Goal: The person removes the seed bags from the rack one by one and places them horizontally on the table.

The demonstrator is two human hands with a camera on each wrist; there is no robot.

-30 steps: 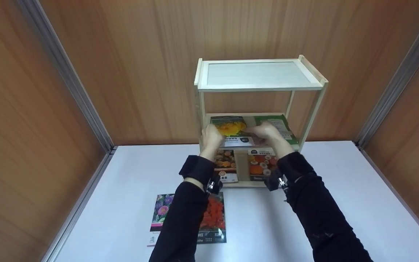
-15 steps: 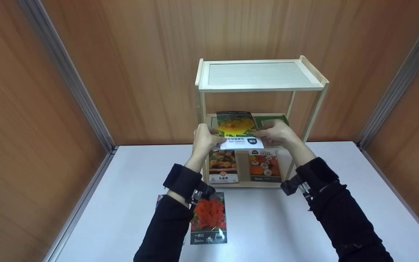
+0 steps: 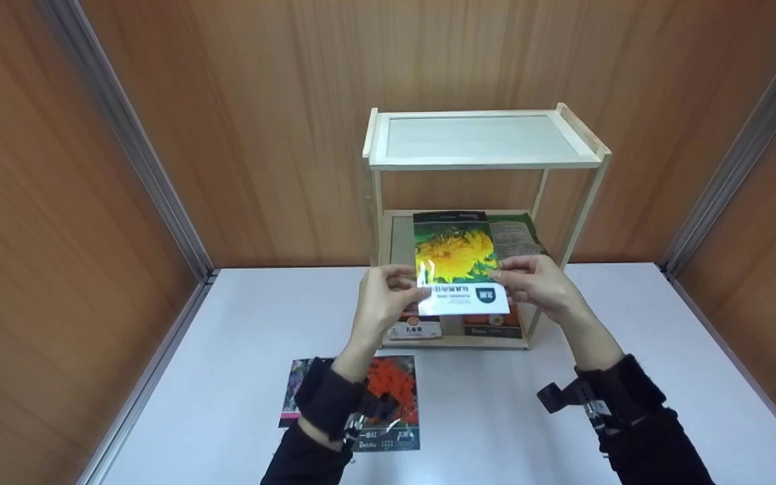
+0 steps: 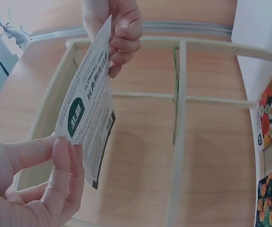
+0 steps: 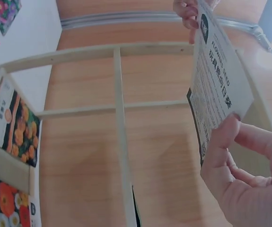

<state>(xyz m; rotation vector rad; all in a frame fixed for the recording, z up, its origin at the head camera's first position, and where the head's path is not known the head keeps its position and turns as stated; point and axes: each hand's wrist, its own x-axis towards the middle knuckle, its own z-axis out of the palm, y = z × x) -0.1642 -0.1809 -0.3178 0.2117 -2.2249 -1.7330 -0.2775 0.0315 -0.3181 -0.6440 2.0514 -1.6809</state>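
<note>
A white table sits in a corner of wood-panelled walls. At its back stands a pale wooden shelf with a flat top, an open middle level and a lower level.

In front of the shelf, above the table, a person in black sleeves holds a yellow-flower packet upright between both hands. The left hand pinches its lower left edge between thumb and fingers; the right hand pinches its lower right edge the same way. The wrist views show printed text on the packet's back.

A green packet lies on the middle level, just behind the held one. Two orange-flower packets stand in the lower level, mostly hidden by the hands. On the table near the left wrist lie a red-flower packet and, partly under it, a purple-flower packet.
</note>
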